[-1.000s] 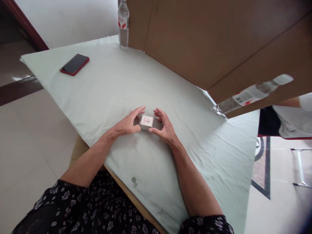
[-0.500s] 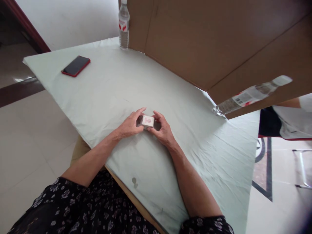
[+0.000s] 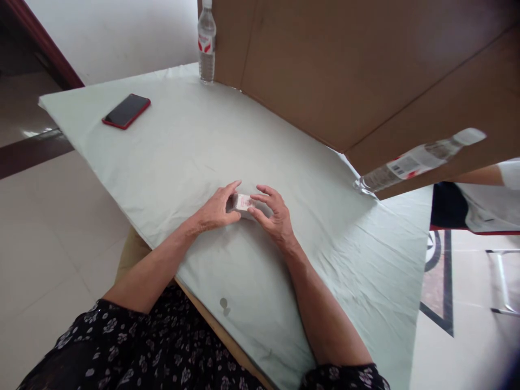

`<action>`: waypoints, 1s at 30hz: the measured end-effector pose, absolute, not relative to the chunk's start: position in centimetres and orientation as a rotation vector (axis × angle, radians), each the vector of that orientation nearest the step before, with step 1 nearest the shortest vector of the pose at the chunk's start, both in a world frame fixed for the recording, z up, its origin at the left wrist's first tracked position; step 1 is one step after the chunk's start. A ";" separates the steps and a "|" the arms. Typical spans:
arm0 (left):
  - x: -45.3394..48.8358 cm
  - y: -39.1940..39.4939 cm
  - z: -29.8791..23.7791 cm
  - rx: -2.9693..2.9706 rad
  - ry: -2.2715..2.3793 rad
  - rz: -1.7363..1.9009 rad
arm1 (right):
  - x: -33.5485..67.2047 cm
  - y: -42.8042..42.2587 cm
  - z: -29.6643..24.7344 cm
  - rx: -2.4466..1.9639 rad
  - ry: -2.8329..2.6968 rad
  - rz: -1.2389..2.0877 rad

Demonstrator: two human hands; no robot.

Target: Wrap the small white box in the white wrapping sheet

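Head view of a tabletop (image 3: 170, 157) draped in a pale green, lightly creased cloth, set at an angle so that one corner points toward the far left. Near the middle of the near edge, the left hand (image 3: 215, 210) and the right hand (image 3: 273, 215) meet around a small white box with a red printed face (image 3: 243, 202), which rests on the cloth between them. The left fingers (image 3: 231, 188) curl over the box's left end, thumb pressed below, pinching it; the right fingers (image 3: 264, 196) are loosely spread and bent, their tips just beside or touching the box's right end, though contact cannot be told for certain. Both forearms are bare, and dark sleeves with a small white flower print show at the bottom edge. A red-cased smartphone with a dark screen (image 3: 126, 110) lies face up near the far left corner. A clear plastic water bottle with a red and white label (image 3: 206, 42) stands at the far edge, against a tall brown cardboard screen (image 3: 345, 70) that runs along the right side of the tabletop. A second clear bottle (image 3: 418, 159) stands at the screen's near end, by the right edge. Pale glossy floor tiles, a white wall and a dark wooden door frame surround the tabletop; part of another person in white shows at the far right
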State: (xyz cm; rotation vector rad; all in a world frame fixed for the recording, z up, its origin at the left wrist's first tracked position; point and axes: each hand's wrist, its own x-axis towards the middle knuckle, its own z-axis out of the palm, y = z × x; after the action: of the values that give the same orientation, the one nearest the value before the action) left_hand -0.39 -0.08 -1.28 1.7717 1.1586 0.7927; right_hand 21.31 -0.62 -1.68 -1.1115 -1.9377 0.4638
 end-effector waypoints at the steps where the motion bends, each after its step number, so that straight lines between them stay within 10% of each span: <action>1: -0.3 -0.1 -1.3 1.794 1.169 0.797 | 21.2 -0.5 -1.6 -1.122 -1.961 0.426; 30: 1.1 -0.3 -0.6 1.361 0.777 0.932 | 20.6 8.3 3.4 -1.254 -1.956 0.078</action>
State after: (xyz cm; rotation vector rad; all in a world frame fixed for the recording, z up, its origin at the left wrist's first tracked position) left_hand 1.11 -0.31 -0.61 1.3611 0.7775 0.9318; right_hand 20.61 8.31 3.36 -1.2536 -1.9559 0.0781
